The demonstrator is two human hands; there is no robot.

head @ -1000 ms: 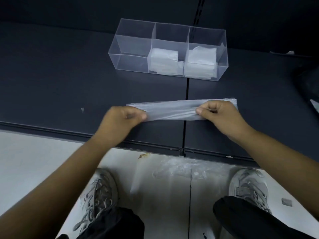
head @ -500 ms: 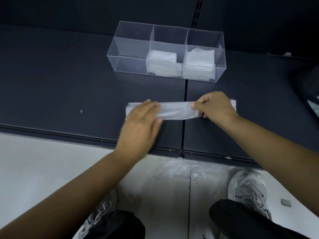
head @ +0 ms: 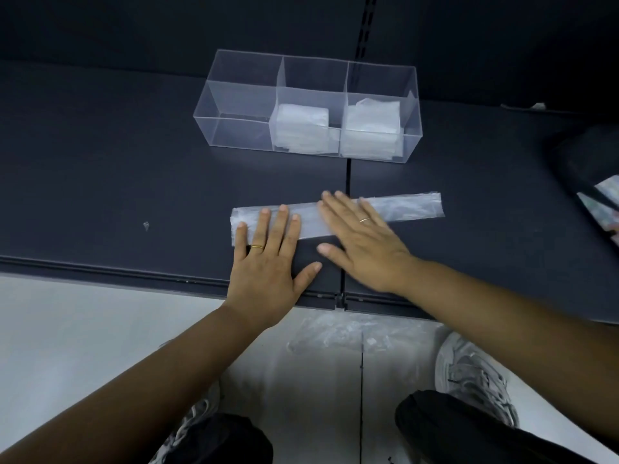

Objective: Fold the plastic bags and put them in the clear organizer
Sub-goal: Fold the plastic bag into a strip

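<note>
A clear plastic bag point(head: 407, 208), folded into a long narrow strip, lies flat on the dark shelf point(head: 100, 182). My left hand point(head: 268, 259) presses its left end with straight fingers. My right hand point(head: 361, 239) lies flat across the strip's middle, fingers spread. Behind them stands the clear organizer point(head: 241, 95) with three compartments. Its middle one holds folded bags point(head: 301, 128) and its right one holds folded bags point(head: 371, 128); the left compartment has nothing in it.
More crumpled clear plastic point(head: 338, 333) lies on the pale floor below the shelf edge, between my shoes. A dark object with printed packets point(head: 603, 202) sits at the shelf's right edge. A small scrap point(head: 146, 225) lies to the left.
Both hands have let go of their pinch on the strip and now lie flat on it. The right hand slid left toward the middle, uncovering the strip's right end.
</note>
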